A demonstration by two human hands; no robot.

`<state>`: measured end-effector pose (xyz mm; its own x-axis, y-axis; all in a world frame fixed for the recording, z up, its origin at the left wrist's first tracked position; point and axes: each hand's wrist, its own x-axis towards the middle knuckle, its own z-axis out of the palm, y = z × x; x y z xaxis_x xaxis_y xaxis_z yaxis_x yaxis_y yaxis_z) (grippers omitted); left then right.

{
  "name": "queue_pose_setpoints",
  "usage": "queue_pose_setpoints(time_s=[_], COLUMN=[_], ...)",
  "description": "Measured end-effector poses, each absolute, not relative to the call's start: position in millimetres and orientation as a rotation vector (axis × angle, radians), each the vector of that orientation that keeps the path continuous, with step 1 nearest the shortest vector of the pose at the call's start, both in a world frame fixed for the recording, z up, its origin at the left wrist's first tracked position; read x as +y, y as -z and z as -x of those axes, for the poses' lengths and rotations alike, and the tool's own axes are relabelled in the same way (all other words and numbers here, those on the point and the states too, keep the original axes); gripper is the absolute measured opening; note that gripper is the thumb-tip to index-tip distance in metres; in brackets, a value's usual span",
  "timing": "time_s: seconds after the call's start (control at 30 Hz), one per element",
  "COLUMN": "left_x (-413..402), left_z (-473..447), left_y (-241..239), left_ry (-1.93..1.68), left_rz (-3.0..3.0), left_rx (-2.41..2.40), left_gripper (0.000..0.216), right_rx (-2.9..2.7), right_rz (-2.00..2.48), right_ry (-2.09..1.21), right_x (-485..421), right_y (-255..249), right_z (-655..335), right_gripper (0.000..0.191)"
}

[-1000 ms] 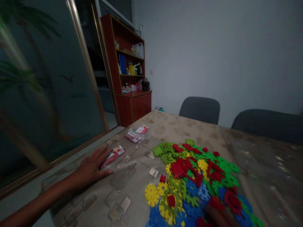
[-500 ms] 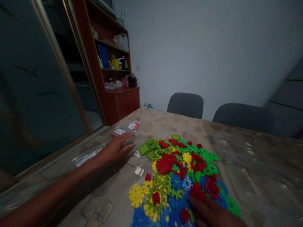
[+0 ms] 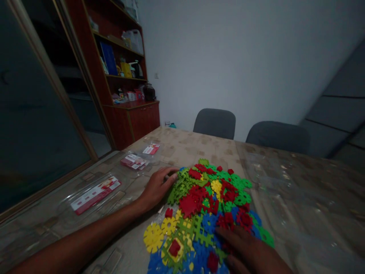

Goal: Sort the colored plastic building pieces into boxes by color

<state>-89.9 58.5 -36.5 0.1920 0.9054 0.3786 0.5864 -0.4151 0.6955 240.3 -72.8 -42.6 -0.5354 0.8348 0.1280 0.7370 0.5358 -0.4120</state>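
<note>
A spread pile of plastic gear-shaped building pieces in green, red, yellow and blue lies on the table. My left hand (image 3: 158,187) is at the pile's left edge, fingers reaching over the light green pieces (image 3: 182,182), thumb apart from them. Its fingertips are close to a small blue piece (image 3: 183,168). My right hand (image 3: 246,245) rests low on the right side of the pile, fingers stretched across blue and red pieces. Part of its fingers is dim and hard to make out. Yellow flower-like discs (image 3: 153,238) lie at the near left of the pile.
Clear plastic packages with red-and-white labels (image 3: 95,195) lie on the left, with another labelled package (image 3: 134,161) farther back. Transparent trays (image 3: 281,205) sit on the right. Two grey chairs (image 3: 214,123) stand beyond the table, and a red-brown cabinet (image 3: 145,118) is at back left.
My left hand has moved from the labelled packages rightward to the green pieces. My right hand stays on the pile. The view has shifted slightly to the right.
</note>
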Motion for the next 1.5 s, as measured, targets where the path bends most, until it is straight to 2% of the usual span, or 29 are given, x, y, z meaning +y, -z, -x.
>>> queue_pose_setpoints(time_s=[0.27, 0.5, 0.57, 0.63, 0.73, 0.83, 0.93, 1.0, 1.07, 1.17, 1.27, 1.33, 1.4, 1.5], left_x=[66, 34, 34, 40, 53, 54, 28, 2, -21, -39, -33, -25, -22, -30], left_z=[64, 20, 12, 11, 28, 60, 93, 109, 118, 116, 104, 96, 91, 90], left_y=[45, 7, -2, -6, -5, -3, 0, 5, 17, 37, 49, 49, 44, 40], left_ry=[-1.085, -0.846, -0.738, -0.806, -1.028, -0.827, -0.436, -0.234, -0.159, -0.233, -0.376, -0.506, -0.615, -0.626], left_rz=[-1.928, -2.010, -2.040, -2.063, -2.063, -2.124, -2.203, -2.228, -2.276, -2.394, -2.433, -2.412, -2.382, -2.383], left_rx=[1.271, 0.693, 0.491, 0.429, 0.727, 1.003, 1.005, 0.965, 0.916, 0.870, 0.941, 1.020, 1.069, 1.023], left_gripper=[0.043, 0.035, 0.034, 0.030, 0.030, 0.047, 0.093, 0.118, 0.126, 0.126, 0.103, 0.085, 0.076, 0.088], right_rx=[-2.339, -2.336, -2.329, -2.287, -2.175, -2.167, -2.272, -2.366, -2.454, -2.509, -2.486, -2.468, -2.435, -2.352], right_rz=[1.427, 1.324, 1.316, 1.351, 1.408, 1.371, 1.354, 1.380, 1.409, 1.467, 1.525, 1.487, 1.413, 1.425], right_ry=[-0.294, -0.322, -0.342, -0.339, -0.300, -0.239, -0.172, -0.176, -0.202, -0.201, -0.194, -0.156, -0.052, 0.080], right_x=[-64, -67, -67, -66, -65, -57, -44, -33, -26, -27, -41, -55, -72, -98], right_y=[58, 68, 64, 56, 39, 20, 7, 3, 1, 3, 7, 15, 28, 54], right_z=[-238, -221, -221, -221, -214, -196, -171, -157, -149, -150, -170, -193, -221, -260], right_gripper=[0.062, 0.066, 0.060, 0.047, 0.033, 0.036, 0.047, 0.047, 0.042, 0.025, 0.012, 0.017, 0.036, 0.073])
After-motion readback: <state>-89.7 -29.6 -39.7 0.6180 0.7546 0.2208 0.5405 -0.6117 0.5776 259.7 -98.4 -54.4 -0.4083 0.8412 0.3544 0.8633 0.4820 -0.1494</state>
